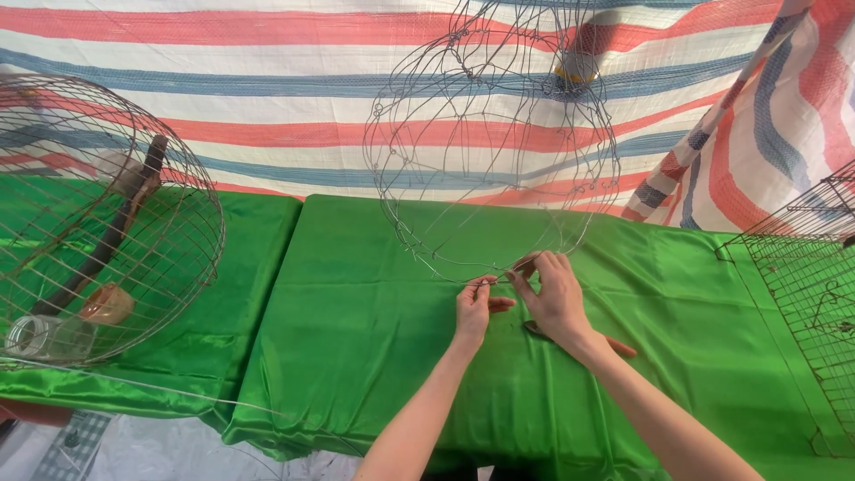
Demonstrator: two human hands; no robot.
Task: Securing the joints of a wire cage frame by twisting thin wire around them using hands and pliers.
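We see both hands at the bottom rim of the wire cage frame [494,142], which rises up and away from our fingers; left hand [473,310] and right hand [554,298] both pinched shut on the rim wire, left just beside right

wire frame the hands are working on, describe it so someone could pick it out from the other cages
On the green satin table cloth, look to the middle, just above the left hand and right hand. The bare rounded wire frame hangs there, its bottom ring pinched by both hands. Unlike the dense domed wire cage at left and the flat mesh cage at right, it is sparse and empty.
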